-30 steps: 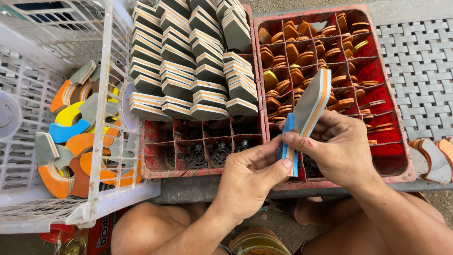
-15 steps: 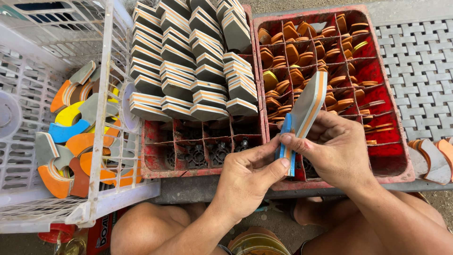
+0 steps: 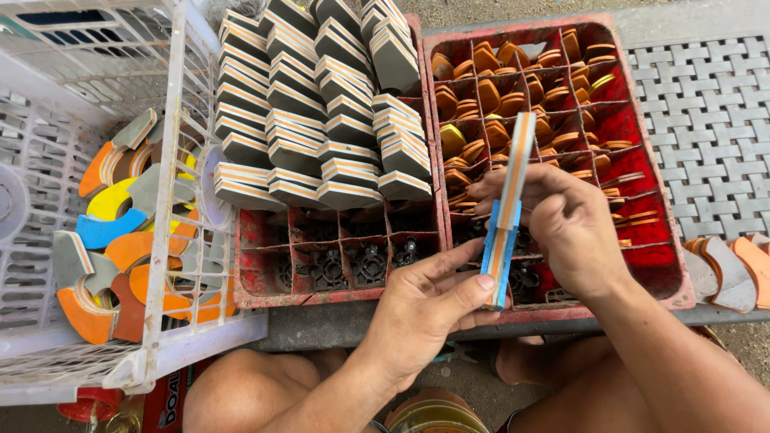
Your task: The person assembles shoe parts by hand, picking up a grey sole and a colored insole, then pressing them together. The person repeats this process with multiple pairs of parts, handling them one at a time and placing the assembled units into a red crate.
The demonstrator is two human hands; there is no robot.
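Both hands work over the front edge of two red crates. The right hand (image 3: 573,228) grips a long layered foam strip (image 3: 507,204), fingers curled round its middle, holding it nearly upright and tilted slightly right. The strip shows grey, orange and pale layers up top, with blue faces on its lower part. The left hand (image 3: 425,309) is half closed below it, thumb pressed on the strip's lower end and the fingers folded behind.

Left crate (image 3: 261,297): red plastic, divided into cells, worn and dusty. Its rear cells are packed with stacked wedges (image 3: 321,112), grey-faced with orange and white layers showing at the edges, laid in overlapping rows. The front row of cells is open, with dark ribbed bases visible inside.

Right crate (image 3: 666,265): same kind, cells holding small orange pieces (image 3: 489,96), curved and thin, a few yellow among them. The strip stands in front of this crate's left cells and hides part of them.

Far left, a white lattice basket (image 3: 200,337) holds curved foam offcuts (image 3: 120,240) in orange, yellow, blue and grey, piled loosely; its wire-like wall screens some of them.

Right edge: a grey woven-pattern mat (image 3: 714,104), and below it a few more rounded pieces (image 3: 734,269), orange-edged with grey faces.

The crates sit on a dark bench (image 3: 321,325). Bare knees show below it.
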